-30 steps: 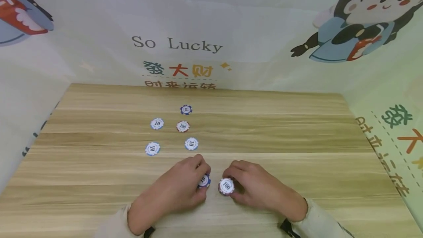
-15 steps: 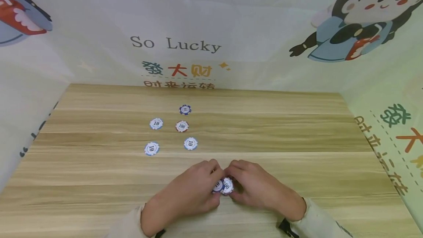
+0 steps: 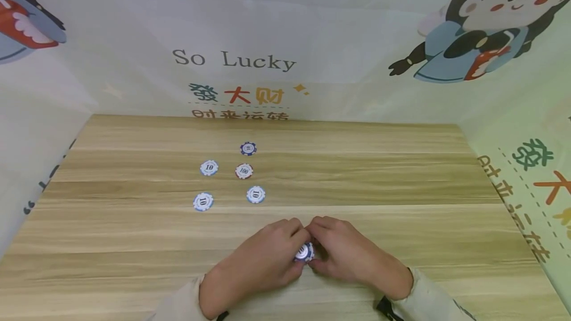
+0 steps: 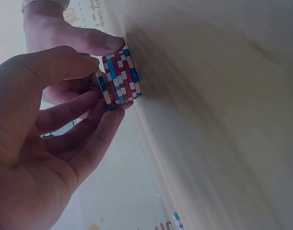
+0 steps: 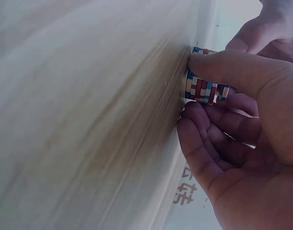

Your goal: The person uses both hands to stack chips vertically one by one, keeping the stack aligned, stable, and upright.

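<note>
A dark blue-edged poker chip point(image 3: 305, 251) marked 10 is pinched between the thumb and fingers of my left hand point(image 3: 263, 259). It lies over the top of a short stack of poker chips point(image 4: 121, 79), slightly tilted and offset from it in the left wrist view. Red, light blue and dark blue edges alternate down that stack, which stands on the table. From the other side my right hand point(image 3: 354, 251) grips the stack, thumb and fingertips low around it near the tabletop. Both hands' fingertips meet at the far side, hiding part of the chips.
Several loose chips lie flat farther back on the wooden table point(image 3: 379, 172): a dark blue 10 chip point(image 3: 248, 148), a red 100 chip point(image 3: 244, 171), and light blue 10 chips, one at the left front point(image 3: 203, 202). Printed cloth walls point(image 3: 339, 38) enclose the back and sides.
My left hand has moved right with the dark blue chip, bringing it from beside the stack to over its top, covering the 100 chip there. The right hand has stayed at the stack.
</note>
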`<state>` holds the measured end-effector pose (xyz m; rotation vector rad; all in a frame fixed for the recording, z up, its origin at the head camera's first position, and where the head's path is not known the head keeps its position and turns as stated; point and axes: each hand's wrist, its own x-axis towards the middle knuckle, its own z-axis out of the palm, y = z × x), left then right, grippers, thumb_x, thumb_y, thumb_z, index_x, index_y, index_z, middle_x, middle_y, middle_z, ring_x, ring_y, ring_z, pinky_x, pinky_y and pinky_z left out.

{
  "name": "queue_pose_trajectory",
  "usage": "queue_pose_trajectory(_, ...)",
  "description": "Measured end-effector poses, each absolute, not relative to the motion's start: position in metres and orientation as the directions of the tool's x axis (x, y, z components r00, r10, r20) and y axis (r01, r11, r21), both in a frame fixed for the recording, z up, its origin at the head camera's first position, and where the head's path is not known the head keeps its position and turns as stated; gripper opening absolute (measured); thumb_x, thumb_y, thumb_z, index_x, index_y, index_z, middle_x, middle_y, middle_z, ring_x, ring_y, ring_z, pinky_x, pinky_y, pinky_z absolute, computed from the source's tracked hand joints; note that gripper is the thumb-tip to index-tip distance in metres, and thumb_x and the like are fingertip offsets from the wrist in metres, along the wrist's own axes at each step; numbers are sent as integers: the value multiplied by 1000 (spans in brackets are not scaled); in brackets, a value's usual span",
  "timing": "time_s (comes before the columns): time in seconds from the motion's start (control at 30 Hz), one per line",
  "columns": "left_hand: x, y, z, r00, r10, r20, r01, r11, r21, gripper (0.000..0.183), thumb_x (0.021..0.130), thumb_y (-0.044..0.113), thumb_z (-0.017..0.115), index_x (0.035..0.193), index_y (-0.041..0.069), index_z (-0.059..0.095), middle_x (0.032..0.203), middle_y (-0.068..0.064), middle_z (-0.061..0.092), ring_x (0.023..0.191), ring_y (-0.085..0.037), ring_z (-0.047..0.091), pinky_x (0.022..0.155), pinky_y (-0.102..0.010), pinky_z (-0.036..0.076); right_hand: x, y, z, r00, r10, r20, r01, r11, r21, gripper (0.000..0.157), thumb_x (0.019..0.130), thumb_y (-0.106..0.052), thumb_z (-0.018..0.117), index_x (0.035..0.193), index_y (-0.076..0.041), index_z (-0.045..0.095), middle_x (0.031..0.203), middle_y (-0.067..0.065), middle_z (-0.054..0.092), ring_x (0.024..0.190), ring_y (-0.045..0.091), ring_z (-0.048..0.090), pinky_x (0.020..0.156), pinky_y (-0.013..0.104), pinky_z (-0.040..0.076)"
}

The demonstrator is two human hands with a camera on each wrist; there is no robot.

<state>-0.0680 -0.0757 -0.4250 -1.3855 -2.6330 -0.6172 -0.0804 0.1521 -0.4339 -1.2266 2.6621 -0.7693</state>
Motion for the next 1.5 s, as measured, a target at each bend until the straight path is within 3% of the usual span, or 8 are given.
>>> queue_pose_trajectory(1.5, -66, -69, -428, -614, 743, 266, 786, 548, 286, 30, 95, 27, 88, 110, 5, 74, 98, -2, 65, 86, -14, 66, 77, -29, 59, -81, 151, -432, -671, -736, 93, -681, 562, -470, 34, 82, -11, 91, 112, -7, 74, 100, -6, 67, 89, 6, 62, 81, 29, 59)
